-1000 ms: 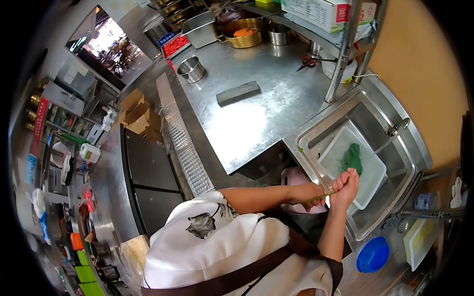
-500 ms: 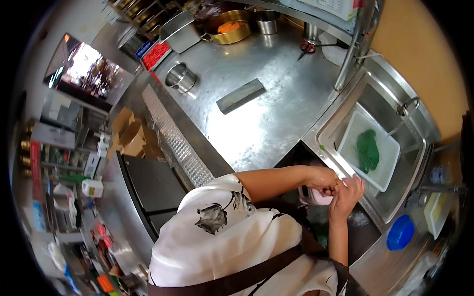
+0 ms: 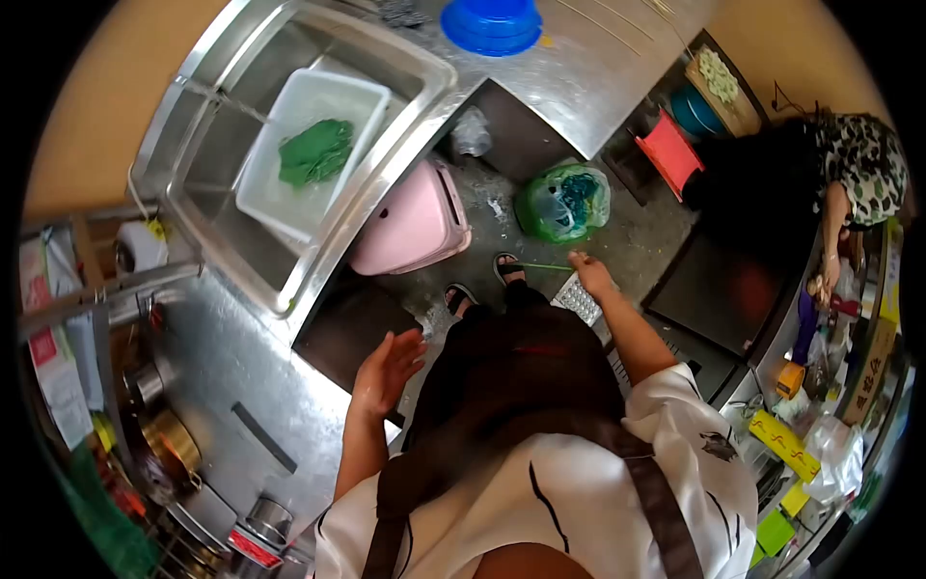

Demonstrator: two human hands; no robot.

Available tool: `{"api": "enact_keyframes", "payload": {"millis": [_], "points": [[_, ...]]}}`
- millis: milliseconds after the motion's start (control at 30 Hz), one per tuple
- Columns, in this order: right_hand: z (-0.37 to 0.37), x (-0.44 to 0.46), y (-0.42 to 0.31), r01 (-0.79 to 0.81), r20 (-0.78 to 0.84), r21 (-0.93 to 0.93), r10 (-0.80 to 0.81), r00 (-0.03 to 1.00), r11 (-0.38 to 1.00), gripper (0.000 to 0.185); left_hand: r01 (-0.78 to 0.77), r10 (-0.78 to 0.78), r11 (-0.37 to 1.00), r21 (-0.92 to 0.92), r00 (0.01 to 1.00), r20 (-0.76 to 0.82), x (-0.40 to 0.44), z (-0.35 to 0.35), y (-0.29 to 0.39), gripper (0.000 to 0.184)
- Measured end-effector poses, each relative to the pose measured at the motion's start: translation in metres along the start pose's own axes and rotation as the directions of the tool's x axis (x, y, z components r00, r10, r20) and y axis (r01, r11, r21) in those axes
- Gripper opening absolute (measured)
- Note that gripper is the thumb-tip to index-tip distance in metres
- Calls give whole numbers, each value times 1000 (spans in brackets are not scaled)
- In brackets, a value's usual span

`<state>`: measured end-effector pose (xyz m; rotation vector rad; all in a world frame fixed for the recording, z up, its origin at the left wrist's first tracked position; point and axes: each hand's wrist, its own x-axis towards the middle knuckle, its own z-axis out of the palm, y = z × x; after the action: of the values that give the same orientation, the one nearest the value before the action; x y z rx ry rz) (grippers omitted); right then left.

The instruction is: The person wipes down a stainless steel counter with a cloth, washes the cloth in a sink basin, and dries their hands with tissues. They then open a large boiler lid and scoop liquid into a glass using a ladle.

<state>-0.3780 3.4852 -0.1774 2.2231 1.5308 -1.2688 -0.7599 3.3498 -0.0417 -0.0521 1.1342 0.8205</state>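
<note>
Your right hand (image 3: 593, 277) pinched one end of a thin green stalk (image 3: 548, 267) between fingertips, above the floor. The stalk's long axis ran almost straight across the view, its free end pointing left toward your sandalled foot (image 3: 507, 268). Your left hand (image 3: 388, 369) hung apart from it, fingers loosely spread. Just beyond the stalk, a green plastic bag (image 3: 546, 220) held darker green matter. Inside the sink (image 3: 217, 174), a white tub (image 3: 258, 188) contained a crumpled green mass (image 3: 316, 152).
</note>
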Motion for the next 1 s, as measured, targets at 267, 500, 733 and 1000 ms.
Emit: {"api": "enact_keyframes", "payload": {"millis": [267, 500, 733, 1000], "points": [[-29, 129, 56, 22, -544, 304, 155, 825, 952, 41, -49, 83, 990, 133, 961, -265, 22, 45, 6, 39], [7, 274, 40, 318, -871, 218, 37, 490, 923, 52, 109, 99, 926, 361, 853, -513, 62, 58, -49, 40], [102, 372, 116, -123, -9, -581, 144, 989, 804, 61, 427, -85, 759, 492, 814, -575, 105, 50, -91, 37], [48, 369, 155, 617, -312, 16, -583, 751, 787, 48, 215, 267, 434, 875, 897, -352, 98, 92, -47, 32]]}}
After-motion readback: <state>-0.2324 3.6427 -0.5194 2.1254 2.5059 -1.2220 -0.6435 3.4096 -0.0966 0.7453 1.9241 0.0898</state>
